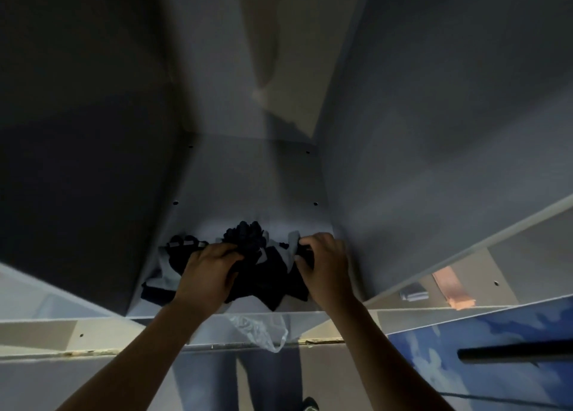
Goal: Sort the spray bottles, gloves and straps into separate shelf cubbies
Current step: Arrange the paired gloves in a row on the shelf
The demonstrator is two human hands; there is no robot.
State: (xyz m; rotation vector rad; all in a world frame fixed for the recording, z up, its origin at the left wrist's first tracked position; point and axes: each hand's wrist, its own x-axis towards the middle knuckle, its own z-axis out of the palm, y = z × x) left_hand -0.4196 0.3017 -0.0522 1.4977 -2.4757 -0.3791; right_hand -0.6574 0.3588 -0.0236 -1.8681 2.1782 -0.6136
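Gloves [248, 255], dark with grey patches, are heaped at the front of one cubby [248, 181], near its lip. The left hand [210, 271] is closed on the middle of the heap; the right hand [322, 258] is pinched on its right edge. The heap is best pushed further back and flattened, so that nothing hangs over the lip. A plastic bag [263, 330] hangs just below; it should not be snagged when the hands are drawn out.

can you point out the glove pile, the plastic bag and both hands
glove pile [266, 271], head view, on the dark fabric in the middle
plastic bag [263, 330], head view, on its crumpled middle
left hand [207, 271], head view, on its back
right hand [325, 262], head view, on its back
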